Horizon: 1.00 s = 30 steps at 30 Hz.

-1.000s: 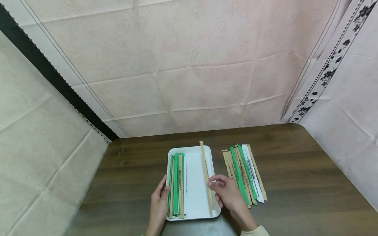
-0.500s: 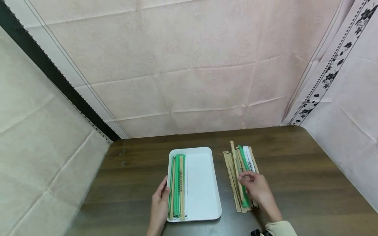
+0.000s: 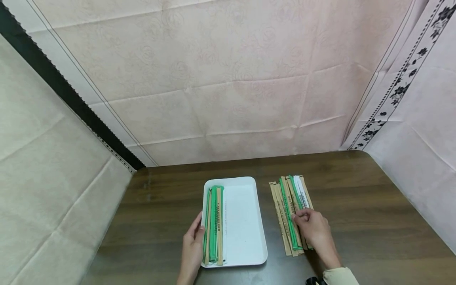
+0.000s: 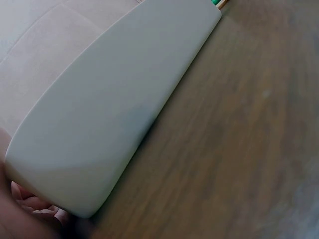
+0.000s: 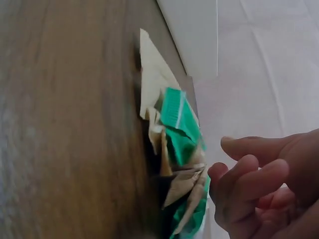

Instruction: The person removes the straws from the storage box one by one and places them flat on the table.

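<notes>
My left hand (image 3: 192, 249) holds the left edge of a white tray (image 3: 246, 221), thumb at the rim. In the left wrist view the tray's outer wall (image 4: 99, 109) fills the middle, with part of that hand (image 4: 30, 209) at lower left. Long thin paper packets (image 3: 213, 225), green, brown and white, lie along the tray's left side. My right hand (image 3: 315, 229) is over a fanned pile of similar packets (image 3: 285, 213) on the table. In the right wrist view, its thumb and bent fingers (image 5: 244, 186) are apart with nothing between them, beside the packets' crumpled ends (image 5: 179, 129).
The dark wooden table (image 3: 171, 198) ends at a pale cloth backdrop (image 3: 231, 99) behind and cloth walls at both sides. Bare wood lies between the tray and the pile. A dark wrist device (image 3: 313, 281) shows at the right sleeve (image 3: 340, 276).
My right hand has carried a brown packet from the tray's right side to the pile on the right and let it go there. The left hand still holds the tray.
</notes>
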### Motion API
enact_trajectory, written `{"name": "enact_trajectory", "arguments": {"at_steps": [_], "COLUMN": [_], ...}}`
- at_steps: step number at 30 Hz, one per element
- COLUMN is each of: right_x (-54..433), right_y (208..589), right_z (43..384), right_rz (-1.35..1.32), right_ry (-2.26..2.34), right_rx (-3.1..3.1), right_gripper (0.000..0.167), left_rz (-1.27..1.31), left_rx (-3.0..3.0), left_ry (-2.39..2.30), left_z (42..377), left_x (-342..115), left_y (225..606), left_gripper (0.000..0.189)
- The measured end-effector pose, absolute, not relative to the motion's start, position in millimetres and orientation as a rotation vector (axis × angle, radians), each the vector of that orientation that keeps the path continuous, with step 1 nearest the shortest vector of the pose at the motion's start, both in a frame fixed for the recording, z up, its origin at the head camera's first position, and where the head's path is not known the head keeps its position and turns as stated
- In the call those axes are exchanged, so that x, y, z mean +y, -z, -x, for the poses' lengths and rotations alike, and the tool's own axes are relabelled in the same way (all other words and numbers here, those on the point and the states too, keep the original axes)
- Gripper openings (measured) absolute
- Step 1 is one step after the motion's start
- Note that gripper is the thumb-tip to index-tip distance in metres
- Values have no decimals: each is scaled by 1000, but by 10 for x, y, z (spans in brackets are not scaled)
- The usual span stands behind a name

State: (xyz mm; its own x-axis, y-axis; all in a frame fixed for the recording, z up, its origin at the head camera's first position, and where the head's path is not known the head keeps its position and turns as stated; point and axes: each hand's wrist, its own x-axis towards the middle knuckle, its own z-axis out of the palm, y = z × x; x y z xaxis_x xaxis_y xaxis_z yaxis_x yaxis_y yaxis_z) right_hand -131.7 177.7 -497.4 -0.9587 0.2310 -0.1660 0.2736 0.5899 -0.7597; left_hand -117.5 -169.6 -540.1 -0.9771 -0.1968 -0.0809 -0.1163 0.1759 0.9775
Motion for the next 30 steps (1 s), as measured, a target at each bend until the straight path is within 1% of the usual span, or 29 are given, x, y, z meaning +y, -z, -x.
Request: {"name": "enact_trajectory", "arguments": {"at_steps": [4, 8, 12, 16, 20, 26, 30], "right_x": [1712, 1586, 1406, 1173, 909, 485, 223], "right_y": [4908, 4797, 4685, 4633, 4646, 4783, 4863], "right_z": [1283, 1252, 1215, 1195, 1195, 1175, 1148], "right_rz": [-415, -375, -353, -349, -280, -14, 31], "right_ry": [1402, 1620, 1794, 1845, 1874, 1869, 1793], "right_rx": [2756, 2645, 2556, 2538, 2528, 2543, 2537], "right_gripper": [27, 26, 25, 26, 23, 11, 8], "left_rz": [-309, -306, -294, -283, -281, -283, -291], "left_rx": [-2352, -2338, -2329, -2324, -2313, -2320, -2330], "left_ry": [1946, 1958, 1975, 1975, 1967, 1966, 1970], "left_z": [1176, 1178, 1181, 1189, 1196, 1190, 1186], "left_x": [-1707, -1717, -1717, -1709, -1691, -1686, -1695], "left_y": [5401, 5409, 5420, 5436, 5448, 5430, 5424], "left_gripper": [48, 48, 48, 48, 48, 48, 48]}}
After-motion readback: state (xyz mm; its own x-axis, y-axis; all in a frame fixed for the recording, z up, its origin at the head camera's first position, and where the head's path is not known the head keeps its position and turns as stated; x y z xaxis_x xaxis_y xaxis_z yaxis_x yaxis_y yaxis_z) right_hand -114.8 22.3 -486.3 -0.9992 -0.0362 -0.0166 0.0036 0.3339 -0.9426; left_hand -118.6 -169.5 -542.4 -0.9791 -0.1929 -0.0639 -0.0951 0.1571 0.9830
